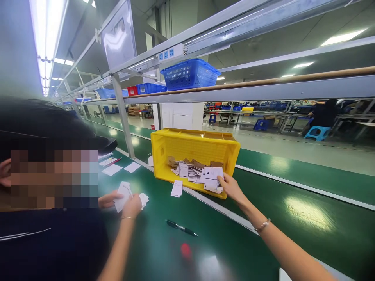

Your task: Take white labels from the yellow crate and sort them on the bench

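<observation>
Head view: flat white paper slips pinched by right hand in yellow ribbed plastic crate; left hand closed on thin white cards above glossy green counter.

Bright ceiling tubes, glare patches on green belt, wide-angle edge warping, left foreground blurred.

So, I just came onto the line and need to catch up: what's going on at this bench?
A person's right hand reaches into the tipped yellow crate, fingers on the pile of paper cards. Their left hand holds a few white slips above the green table. A pen lies between, and a co-worker is close on the left.
</observation>
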The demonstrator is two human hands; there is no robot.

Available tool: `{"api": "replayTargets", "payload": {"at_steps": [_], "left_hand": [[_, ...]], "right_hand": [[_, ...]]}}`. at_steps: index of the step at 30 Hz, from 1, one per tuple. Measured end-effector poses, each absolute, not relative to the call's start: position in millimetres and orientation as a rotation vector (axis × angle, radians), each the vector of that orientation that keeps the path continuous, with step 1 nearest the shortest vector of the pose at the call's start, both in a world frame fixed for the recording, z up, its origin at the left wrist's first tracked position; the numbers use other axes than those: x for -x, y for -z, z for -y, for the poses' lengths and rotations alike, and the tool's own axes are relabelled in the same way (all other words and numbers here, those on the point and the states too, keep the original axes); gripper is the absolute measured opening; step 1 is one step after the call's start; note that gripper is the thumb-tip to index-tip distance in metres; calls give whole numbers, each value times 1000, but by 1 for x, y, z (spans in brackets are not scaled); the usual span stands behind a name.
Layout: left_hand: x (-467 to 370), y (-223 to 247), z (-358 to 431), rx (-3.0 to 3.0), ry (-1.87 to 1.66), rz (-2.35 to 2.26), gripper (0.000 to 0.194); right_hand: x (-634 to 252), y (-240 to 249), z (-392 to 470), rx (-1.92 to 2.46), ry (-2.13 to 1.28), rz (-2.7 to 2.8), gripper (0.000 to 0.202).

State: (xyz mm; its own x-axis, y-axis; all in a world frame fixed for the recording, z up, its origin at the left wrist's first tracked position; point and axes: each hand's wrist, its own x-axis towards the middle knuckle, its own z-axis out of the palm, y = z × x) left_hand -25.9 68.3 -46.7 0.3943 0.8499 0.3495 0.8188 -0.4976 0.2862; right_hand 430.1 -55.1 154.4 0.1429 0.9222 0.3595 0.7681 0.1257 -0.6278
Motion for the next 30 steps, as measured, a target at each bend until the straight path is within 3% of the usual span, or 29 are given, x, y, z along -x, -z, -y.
{"api": "replayTargets", "payload": {"at_steps": [6, 13, 20, 22, 27, 30], "left_hand": [[20, 26, -60, -2425, -873, -1138, 43], [1, 4, -51, -2330, -1123, -854, 79], [-27, -1, -54, -2381, -1035, -645, 103], [-24, -2, -47, -2443, -980, -641, 98], [-15, -5, -34, -2664, -841, -760, 62], [-15, -5, -35, -2835, -844, -868, 55]], "right_hand": [[-403, -174, 182, 1230, -918, 1245, 46], [-374, -150, 286, 1172, -1155, 1001, 50], [-354, -121, 331, 1203, -1062, 840, 56], [-357, -126, 339, 1193, -1052, 824, 57], [-378, -147, 352, 1167, -950, 703, 64], [-383, -149, 359, 1158, -950, 626, 68]]}}
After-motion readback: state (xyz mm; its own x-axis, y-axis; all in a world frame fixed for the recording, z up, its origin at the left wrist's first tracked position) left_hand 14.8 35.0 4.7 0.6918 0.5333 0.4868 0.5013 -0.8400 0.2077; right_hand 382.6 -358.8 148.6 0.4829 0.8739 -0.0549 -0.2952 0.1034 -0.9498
